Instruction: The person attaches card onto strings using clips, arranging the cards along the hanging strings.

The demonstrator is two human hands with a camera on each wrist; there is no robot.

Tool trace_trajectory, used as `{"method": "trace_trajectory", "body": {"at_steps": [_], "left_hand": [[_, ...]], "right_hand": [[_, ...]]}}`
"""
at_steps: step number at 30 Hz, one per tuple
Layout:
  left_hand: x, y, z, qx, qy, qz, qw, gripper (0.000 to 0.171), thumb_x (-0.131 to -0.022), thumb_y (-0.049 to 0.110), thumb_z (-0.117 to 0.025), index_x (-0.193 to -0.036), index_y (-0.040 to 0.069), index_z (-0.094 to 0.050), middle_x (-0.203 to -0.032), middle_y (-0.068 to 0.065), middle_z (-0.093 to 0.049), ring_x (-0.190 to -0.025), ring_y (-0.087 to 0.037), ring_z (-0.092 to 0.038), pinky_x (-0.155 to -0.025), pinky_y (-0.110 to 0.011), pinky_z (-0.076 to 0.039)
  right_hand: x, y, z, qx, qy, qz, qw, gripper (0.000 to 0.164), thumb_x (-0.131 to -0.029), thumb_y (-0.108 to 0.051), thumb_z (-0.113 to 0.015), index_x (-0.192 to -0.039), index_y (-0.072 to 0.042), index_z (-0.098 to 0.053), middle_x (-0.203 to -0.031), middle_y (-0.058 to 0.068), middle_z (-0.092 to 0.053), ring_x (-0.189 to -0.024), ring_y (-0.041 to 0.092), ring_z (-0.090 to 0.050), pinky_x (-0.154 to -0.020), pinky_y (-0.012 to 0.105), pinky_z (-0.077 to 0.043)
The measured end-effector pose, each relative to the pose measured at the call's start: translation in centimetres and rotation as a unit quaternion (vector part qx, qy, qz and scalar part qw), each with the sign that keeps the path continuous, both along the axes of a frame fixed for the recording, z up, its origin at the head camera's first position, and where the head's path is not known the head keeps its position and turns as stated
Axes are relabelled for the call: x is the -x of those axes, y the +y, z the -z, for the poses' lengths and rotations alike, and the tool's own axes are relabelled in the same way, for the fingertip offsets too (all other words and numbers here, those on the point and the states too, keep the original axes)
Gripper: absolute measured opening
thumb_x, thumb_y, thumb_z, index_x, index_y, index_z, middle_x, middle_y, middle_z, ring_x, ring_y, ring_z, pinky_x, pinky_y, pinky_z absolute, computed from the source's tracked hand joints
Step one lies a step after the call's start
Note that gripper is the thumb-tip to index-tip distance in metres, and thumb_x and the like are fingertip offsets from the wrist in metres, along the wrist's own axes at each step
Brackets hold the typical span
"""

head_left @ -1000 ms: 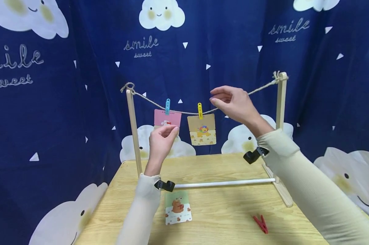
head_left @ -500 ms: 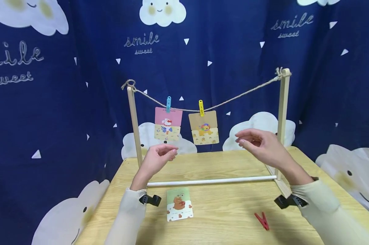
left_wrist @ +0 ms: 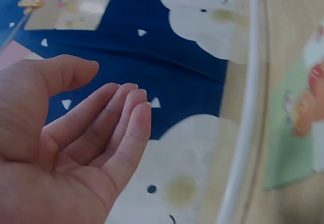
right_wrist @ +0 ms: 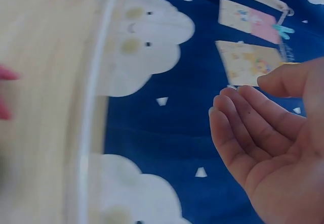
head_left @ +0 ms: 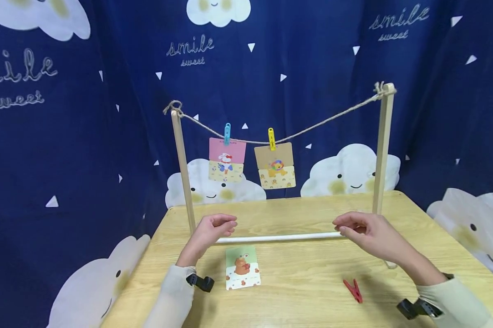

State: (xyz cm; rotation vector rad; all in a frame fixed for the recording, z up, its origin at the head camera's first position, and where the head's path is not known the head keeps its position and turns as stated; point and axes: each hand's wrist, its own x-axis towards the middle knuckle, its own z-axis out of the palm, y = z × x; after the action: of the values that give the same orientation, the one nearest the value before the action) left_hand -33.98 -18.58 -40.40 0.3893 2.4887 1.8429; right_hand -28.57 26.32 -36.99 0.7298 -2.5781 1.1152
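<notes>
My left hand (head_left: 208, 233) hovers above the table near the left post, fingers relaxed and holding nothing. A green and white card with a brown bear (head_left: 243, 268) lies on the table just below and right of it. On the right, my right hand (head_left: 369, 232) is in the air, also loosely bent around nothing. Beneath it, a red clothespin (head_left: 353, 290) rests on the wood. Two cards hang from the rope (head_left: 324, 122): a pink one (head_left: 226, 159) under a blue clothespin (head_left: 227, 134), and a tan lion card (head_left: 276, 166) under a yellow clothespin (head_left: 271, 138).
The rope is tied between a left wooden post (head_left: 183, 173) and a right wooden post (head_left: 383, 150). A white rod (head_left: 279, 238) runs low across the frame, above the wooden table (head_left: 303, 282). A blue curtain (head_left: 295, 91) with cloud prints hangs behind.
Both hands have come down from the height of the rope toward the table, the right one also moving rightward. The hanging cards, the bear card and the red clothespin stay where they were.
</notes>
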Motion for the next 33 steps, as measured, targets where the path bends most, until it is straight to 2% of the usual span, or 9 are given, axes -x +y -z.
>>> {"method": "trace_trajectory", "body": {"at_steps": [4,8,11,14,18,26,33], "left_hand": [[0.2,-0.3,1.5,0.004,-0.007,0.001,1.0000,0.031,-0.101,0.018,-0.069,-0.125,-0.001,-0.071,-0.122,-0.018,-0.072,-0.104,-0.030,-0.072,-0.091,-0.038,-0.060],[0.3,-0.6,2.9,0.017,-0.027,0.008,0.9995,0.032,-0.101,0.018,-0.068,-0.126,-0.003,-0.069,-0.123,-0.022,-0.071,-0.106,-0.032,-0.071,-0.093,-0.042,-0.059],[0.3,-1.0,3.8,0.030,-0.044,0.018,0.9984,0.037,-0.101,0.019,-0.069,-0.129,-0.004,-0.066,-0.124,-0.022,-0.070,-0.110,-0.036,-0.069,-0.096,-0.047,-0.057],[0.1,-1.6,4.7,0.037,-0.063,0.020,0.9971,0.039,-0.099,0.018,-0.070,-0.130,-0.006,-0.065,-0.123,-0.021,-0.070,-0.113,-0.039,-0.068,-0.097,-0.048,-0.056],[-0.2,-2.5,5.7,0.050,-0.080,0.014,0.9954,0.036,-0.098,0.013,-0.070,-0.127,-0.007,-0.067,-0.119,-0.021,-0.071,-0.109,-0.037,-0.069,-0.093,-0.045,-0.058],[-0.2,-2.8,6.5,0.089,-0.079,-0.001,0.9929,0.036,-0.095,0.011,-0.073,-0.123,-0.010,-0.068,-0.111,-0.015,-0.075,-0.098,-0.024,-0.071,-0.083,-0.041,-0.061],[-0.1,-2.7,6.7,0.124,-0.071,0.001,0.9897,0.040,-0.093,0.010,-0.074,-0.127,-0.010,-0.066,-0.115,-0.019,-0.074,-0.092,-0.017,-0.070,-0.078,-0.034,-0.058]], "right_hand": [[-0.2,0.9,2.4,-0.011,-0.007,-0.003,1.000,0.010,-0.099,-0.015,-0.070,-0.106,-0.019,-0.075,-0.091,-0.013,-0.074,-0.082,0.005,-0.068,-0.071,0.025,-0.057],[-0.2,1.9,4.5,-0.030,-0.009,-0.014,0.999,0.011,-0.098,-0.013,-0.071,-0.104,-0.021,-0.075,-0.089,-0.016,-0.073,-0.081,0.001,-0.067,-0.069,0.024,-0.057],[-0.1,2.6,5.8,-0.051,-0.002,-0.039,0.998,0.009,-0.097,-0.011,-0.072,-0.103,-0.018,-0.075,-0.089,-0.015,-0.072,-0.080,-0.002,-0.065,-0.067,0.024,-0.056],[-0.1,3.1,7.1,-0.068,-0.019,-0.066,0.995,0.008,-0.097,-0.011,-0.072,-0.104,-0.013,-0.075,-0.089,-0.011,-0.073,-0.079,-0.003,-0.063,-0.066,0.024,-0.055],[-0.3,3.3,8.7,-0.081,-0.042,-0.069,0.993,0.011,-0.097,-0.013,-0.072,-0.107,-0.009,-0.074,-0.091,-0.008,-0.073,-0.078,-0.003,-0.062,-0.065,0.023,-0.053],[-0.8,3.9,10.3,-0.086,-0.081,-0.085,0.989,0.022,-0.096,-0.016,-0.074,-0.112,-0.002,-0.069,-0.089,-0.010,-0.069,-0.076,-0.003,-0.061,-0.064,0.024,-0.052],[-0.7,3.6,10.8,-0.087,-0.088,-0.091,0.988,0.020,-0.096,-0.018,-0.074,-0.109,-0.004,-0.070,-0.088,-0.012,-0.065,-0.075,-0.003,-0.058,-0.063,0.023,-0.050]]}}
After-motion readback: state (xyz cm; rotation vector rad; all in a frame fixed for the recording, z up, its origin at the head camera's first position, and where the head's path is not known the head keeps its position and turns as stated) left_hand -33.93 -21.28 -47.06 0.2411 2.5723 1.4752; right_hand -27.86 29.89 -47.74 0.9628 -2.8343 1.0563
